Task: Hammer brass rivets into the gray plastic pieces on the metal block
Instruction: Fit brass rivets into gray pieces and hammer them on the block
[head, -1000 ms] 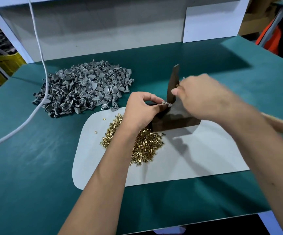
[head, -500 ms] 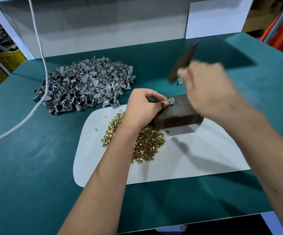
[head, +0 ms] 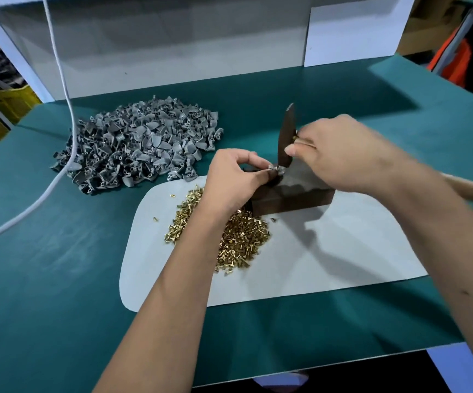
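Your left hand [head: 233,180] is down at the near-left corner of the metal block [head: 292,195], fingers pinching a gray plastic piece [head: 275,169] flat on the block's top, likely so the rivet has something solid under it. Your right hand [head: 345,154] grips the hammer [head: 285,137], fingers curled round the handle close up by the head, a short hold that probably suits light, accurate taps, with the dark head standing upright and its lower end right at the piece. The block sits on the white mat [head: 328,259] near the middle of the bench [head: 45,279]; the brass rivets [head: 241,236] are heaped just beside it under your left wrist, within easy reach, and the pile of gray pieces [head: 138,143] waits toward the back-left corner. I can't read any brand, label or writing.
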Demonstrator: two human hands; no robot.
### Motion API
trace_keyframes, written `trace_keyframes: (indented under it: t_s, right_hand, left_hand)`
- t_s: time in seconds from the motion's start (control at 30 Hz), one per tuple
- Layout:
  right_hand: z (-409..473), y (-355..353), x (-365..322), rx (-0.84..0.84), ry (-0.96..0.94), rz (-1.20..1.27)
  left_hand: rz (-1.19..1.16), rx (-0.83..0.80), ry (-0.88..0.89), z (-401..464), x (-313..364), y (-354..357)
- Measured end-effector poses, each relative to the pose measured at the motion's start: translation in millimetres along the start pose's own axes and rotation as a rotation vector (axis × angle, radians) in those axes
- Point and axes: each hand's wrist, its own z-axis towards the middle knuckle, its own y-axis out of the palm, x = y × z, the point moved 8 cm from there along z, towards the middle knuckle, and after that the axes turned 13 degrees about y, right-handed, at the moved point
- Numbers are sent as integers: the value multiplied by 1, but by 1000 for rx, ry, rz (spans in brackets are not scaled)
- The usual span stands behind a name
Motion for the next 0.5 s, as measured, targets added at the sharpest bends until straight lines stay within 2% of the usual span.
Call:
trace_keyframes:
  t_s: [0.13, 0.37, 0.5]
  right_hand:
    - [0, -18, 37, 204, 152, 193]
    - [-1, 25, 97, 102, 478, 38]
    - [-9, 33, 106, 171, 575, 49]
  left_hand:
    - [-37, 8, -33, 1, -3, -1]
    - [-104, 3, -79, -5, 2, 2]
    - [-112, 5, -82, -6, 5, 3]
